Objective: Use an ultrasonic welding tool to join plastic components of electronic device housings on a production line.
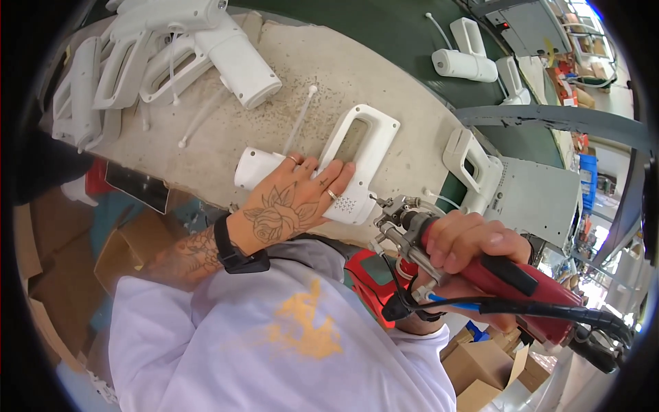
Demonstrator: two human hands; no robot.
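Note:
A white plastic gun-shaped housing [373, 147] with a looped handle lies on the worn beige mat. My left hand [292, 196] is laid over its body, fingers curled across it and holding it down. In my right hand [473, 244] is a red electric screwdriver [535, 292] with a metal feed head. That head [397, 216] points left at the dotted end of the housing; its tip is at or just beside the edge, and I cannot tell whether they touch. A thin white stalk [300, 120] with a round end sticks out beyond my left fingers.
Several similar white housings [244, 65] are piled at the far left. Another housing [472, 165] stands at right by a grey metal box [532, 199]; more rest on the green belt [391, 31]. A grey metal bar [549, 118] crosses at right. Cardboard boxes [484, 364] sit below.

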